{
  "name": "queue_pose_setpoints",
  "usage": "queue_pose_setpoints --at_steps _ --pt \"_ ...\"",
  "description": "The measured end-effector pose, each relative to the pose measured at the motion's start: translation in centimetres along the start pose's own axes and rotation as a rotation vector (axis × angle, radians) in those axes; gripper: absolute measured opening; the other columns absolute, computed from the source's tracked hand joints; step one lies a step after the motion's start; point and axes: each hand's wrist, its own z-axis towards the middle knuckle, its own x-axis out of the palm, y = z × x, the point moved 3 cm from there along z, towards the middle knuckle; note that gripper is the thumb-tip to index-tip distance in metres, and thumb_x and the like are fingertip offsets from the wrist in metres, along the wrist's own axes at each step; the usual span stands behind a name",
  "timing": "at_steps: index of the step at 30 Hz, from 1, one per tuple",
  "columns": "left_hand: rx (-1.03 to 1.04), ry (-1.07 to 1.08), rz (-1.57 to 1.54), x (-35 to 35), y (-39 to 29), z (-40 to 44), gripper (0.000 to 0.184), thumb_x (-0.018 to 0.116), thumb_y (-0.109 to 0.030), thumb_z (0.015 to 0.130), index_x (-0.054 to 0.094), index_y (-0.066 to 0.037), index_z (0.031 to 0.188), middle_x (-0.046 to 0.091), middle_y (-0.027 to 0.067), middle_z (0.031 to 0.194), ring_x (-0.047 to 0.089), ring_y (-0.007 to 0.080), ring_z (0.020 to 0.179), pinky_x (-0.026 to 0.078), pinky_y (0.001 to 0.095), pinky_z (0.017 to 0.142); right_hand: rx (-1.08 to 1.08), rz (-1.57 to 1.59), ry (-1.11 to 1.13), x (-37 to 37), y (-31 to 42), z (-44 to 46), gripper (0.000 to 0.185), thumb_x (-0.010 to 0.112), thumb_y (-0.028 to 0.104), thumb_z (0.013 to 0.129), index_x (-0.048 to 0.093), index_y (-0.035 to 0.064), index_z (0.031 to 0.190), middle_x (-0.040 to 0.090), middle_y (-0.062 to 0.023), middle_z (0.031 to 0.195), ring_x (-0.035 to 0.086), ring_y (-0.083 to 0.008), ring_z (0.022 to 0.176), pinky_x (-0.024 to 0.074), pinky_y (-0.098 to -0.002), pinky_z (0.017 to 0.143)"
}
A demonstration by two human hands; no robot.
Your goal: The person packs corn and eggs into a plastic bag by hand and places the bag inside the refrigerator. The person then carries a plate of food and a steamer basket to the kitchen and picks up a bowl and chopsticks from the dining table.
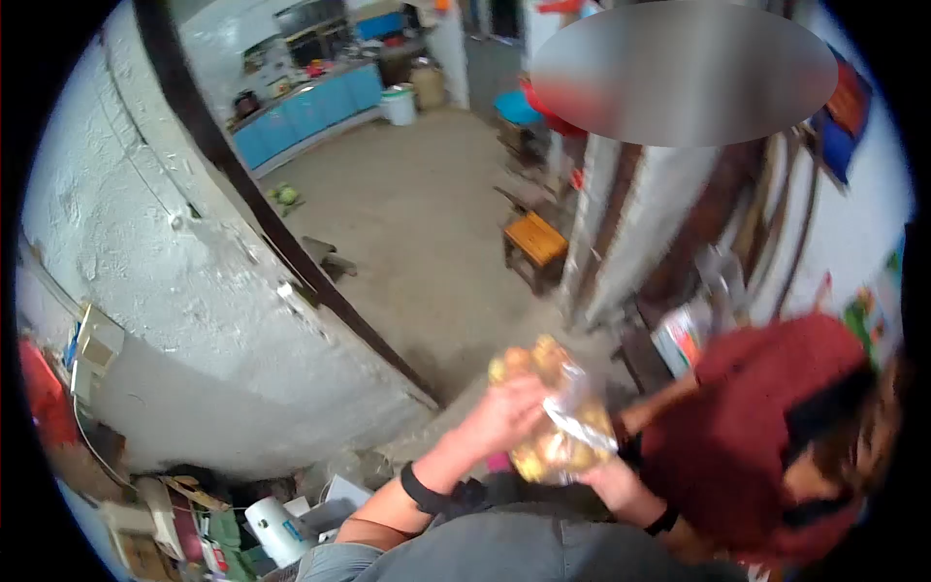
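A clear plastic bag (pixel 562 436) full of yellow-orange round pieces, fruit or potatoes by the look of them, is held up in front of my body. My left hand (pixel 514 407) grips its upper left side, fingers curled over the plastic. Underneath, at the lower right, my right hand (pixel 614 483) holds the bag's bottom edge; some of its fingers are hidden behind it. Dark bands circle both my wrists. Several round pieces show at the top of the bag, past my left fingers. The picture is slightly blurred there.
Close on my right is a person in a dark red shirt (pixel 747 417), one forearm near the bag. A wall (pixel 242 330) with a dark door frame stands left. Beyond are a wooden stool (pixel 535 240), blue cabinets (pixel 310 109) and green vegetables (pixel 283 195) on the floor.
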Motion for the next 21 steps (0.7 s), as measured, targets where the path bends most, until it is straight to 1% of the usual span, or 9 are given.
queue_pose_setpoints --at_steps 3,9,13,14,16,17,18,19,21 --pt "-0.054 0.052 -0.168 -2.1 5.1 4.2 0.022 0.056 -0.002 0.074 0.06 -0.006 0.096 0.05 0.0125 0.075 0.053 0.0311 0.07 0.045 0.0386 0.062 -0.014 -0.037 0.134 2.2 4.2 7.6 0.052 0.04 0.039 0.093 0.033 0.0072 0.134 0.043 -0.0093 0.131 0.047 -0.0235 0.114 0.0404 -0.0434 0.096" --pt "-0.007 0.137 -0.063 -7.8 14.1 13.9 0.022 0.058 -0.004 0.073 0.059 -0.006 0.096 0.051 0.0122 0.077 0.053 0.032 0.074 0.046 0.0395 0.065 -0.186 -0.063 0.412 8.8 13.2 19.0 0.052 0.039 0.039 0.094 0.032 0.0074 0.134 0.042 -0.0092 0.132 0.046 -0.0239 0.116 0.0386 -0.043 0.098" --pt "-0.074 -0.066 0.096 -12.7 22.0 18.3 0.019 0.059 -0.003 0.071 0.057 -0.003 0.09 0.053 0.0132 0.081 0.055 0.0314 0.076 0.047 0.0382 0.067 0.147 -0.44 0.037 7.7 20.0 31.5 0.046 0.043 0.031 0.093 0.036 0.0062 0.132 0.043 -0.0086 0.131 0.046 -0.0228 0.116 0.0361 -0.0373 0.1" --pt "-0.109 -0.087 0.141 -14.1 24.1 19.3 0.02 0.059 -0.001 0.07 0.058 -0.003 0.089 0.054 0.0133 0.08 0.055 0.0316 0.075 0.047 0.0381 0.067 0.008 -0.982 0.0 8.0 25.6 34.5 0.044 0.045 0.027 0.093 0.037 0.0065 0.13 0.046 -0.0079 0.125 0.047 -0.0208 0.111 0.0385 -0.0348 0.095" --pt "-0.175 -0.132 0.287 -16.8 27.8 20.7 0.022 0.059 0.002 0.066 0.059 -0.004 0.088 0.054 0.0132 0.078 0.055 0.0324 0.075 0.047 0.0384 0.066 -0.435 -0.794 -0.159 11.0 36.0 40.1 0.041 0.046 0.025 0.093 0.039 0.0052 0.128 0.048 -0.0079 0.118 0.047 -0.0187 0.105 0.0416 -0.0318 0.084" --pt "-0.177 -0.138 0.317 -18.2 30.0 22.0 0.022 0.059 0.002 0.066 0.059 -0.004 0.088 0.054 0.0132 0.078 0.055 0.0324 0.075 0.047 0.0384 0.066 -0.705 -0.344 -0.075 13.4 40.9 42.3 0.033 0.051 0.027 0.089 0.048 0.0079 0.116 0.052 -0.0036 0.108 0.051 -0.0131 0.095 0.0428 -0.0293 0.08" --pt "-0.225 -0.229 0.391 -19.4 32.0 22.4 0.022 0.058 0.002 0.066 0.059 -0.003 0.087 0.054 0.013 0.078 0.055 0.0324 0.074 0.047 0.0383 0.065 -0.949 -0.185 -0.079 14.5 44.9 44.5 0.035 0.048 0.027 0.091 0.046 0.0076 0.121 0.049 -0.0067 0.121 0.047 -0.0173 0.11 0.0361 -0.034 0.095" --pt "-0.29 -0.31 0.452 -20.5 33.4 22.4 0.021 0.058 0.003 0.066 0.059 -0.003 0.086 0.054 0.0129 0.077 0.055 0.0325 0.073 0.047 0.0382 0.064 -1.17 -0.256 -0.133 16.9 47.7 46.0 0.039 0.044 0.023 0.093 0.042 0.0049 0.127 0.043 -0.0088 0.131 0.038 -0.0202 0.123 0.025 -0.0386 0.105" --pt "-0.365 -0.295 0.542 -24.2 36.0 23.7 0.022 0.058 0.001 0.066 0.059 -0.005 0.088 0.052 0.0118 0.077 0.054 0.0315 0.073 0.046 0.038 0.063 -1.503 -0.598 -0.177 25.6 47.7 49.7 0.045 0.042 0.018 0.091 0.034 -0.0017 0.131 0.037 -0.0112 0.135 0.037 -0.0222 0.123 0.0254 -0.0383 0.104"
